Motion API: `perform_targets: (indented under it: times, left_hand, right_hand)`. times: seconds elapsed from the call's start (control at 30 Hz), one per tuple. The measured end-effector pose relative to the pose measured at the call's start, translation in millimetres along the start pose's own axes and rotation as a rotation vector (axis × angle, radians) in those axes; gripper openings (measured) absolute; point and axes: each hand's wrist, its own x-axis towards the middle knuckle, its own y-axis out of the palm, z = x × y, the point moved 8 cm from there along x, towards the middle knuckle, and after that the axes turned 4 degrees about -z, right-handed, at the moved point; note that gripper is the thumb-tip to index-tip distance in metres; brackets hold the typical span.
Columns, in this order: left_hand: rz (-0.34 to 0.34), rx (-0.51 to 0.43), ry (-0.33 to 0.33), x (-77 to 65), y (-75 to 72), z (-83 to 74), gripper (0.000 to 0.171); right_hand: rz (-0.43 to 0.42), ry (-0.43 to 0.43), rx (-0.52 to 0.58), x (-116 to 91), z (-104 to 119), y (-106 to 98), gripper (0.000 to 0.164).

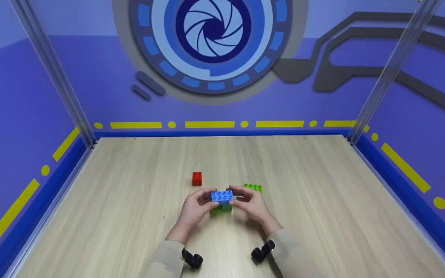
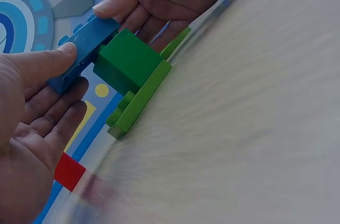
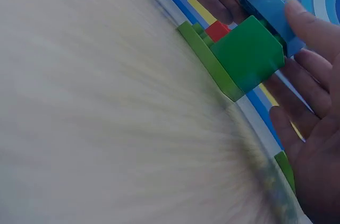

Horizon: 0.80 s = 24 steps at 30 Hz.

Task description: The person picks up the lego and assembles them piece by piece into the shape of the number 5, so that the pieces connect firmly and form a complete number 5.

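Two hands pinch a blue brick above a small green stack.
The left hand grips one end of it and the right hand the other, each thumb on the near side, fingers reaching behind. Directly below is a dark green brick, a few of its studs showing under the blue one (whether the two are fully joined, I cannot tell). It sits toward the right end of a light green base, which leaves some studs bare on the left and rests on the worktop. A red brick lies beyond the left hand; a lime green brick lies just past the right hand, partly hidden.
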Motion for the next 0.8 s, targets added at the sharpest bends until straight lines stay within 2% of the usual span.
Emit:
perform_targets:
  times: [0.17,0.8]
  left_hand:
    - [-0.002,0.006,-0.002,0.2,0.0,0.6,0.044]
    - [-0.010,0.015,0.007,0.5,0.1,2.0,0.041]
  right_hand:
    - [-0.016,-0.029,0.005,-0.6,3.4,-0.8,0.048]
    - [-0.043,0.010,-0.035,-0.4,2.0,-0.5,0.041]
